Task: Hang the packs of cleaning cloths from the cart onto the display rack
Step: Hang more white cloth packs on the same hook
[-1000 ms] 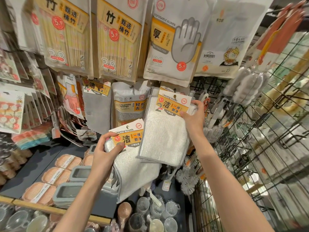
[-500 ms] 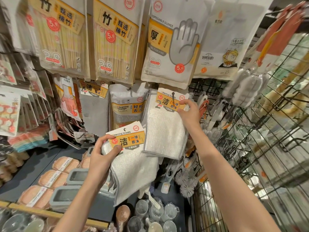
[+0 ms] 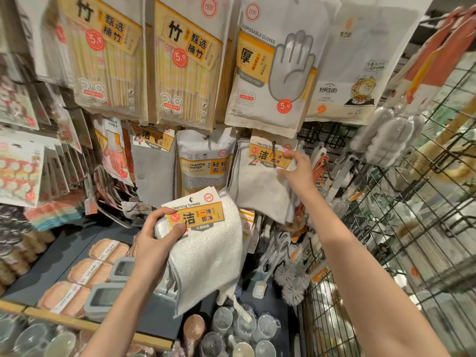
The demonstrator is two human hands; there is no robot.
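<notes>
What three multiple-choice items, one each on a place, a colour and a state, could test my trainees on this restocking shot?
1. Where does the pack on the hook hang?
A. Below the disposable gloves bag
B. Above the chopsticks
C. In the cart

2. What colour is the band on the held pack's header card?
A. Blue
B. Yellow-orange
C. Green

3. What is the left hand doing?
A. Hanging idle
B. Pressing flat on a shelf
C. Gripping a cloth pack

Key: 1 A, the hook sits under that bag. 2 B, the band reads yellow-orange. 3 C, thumb and fingers clamp the header card.
</notes>
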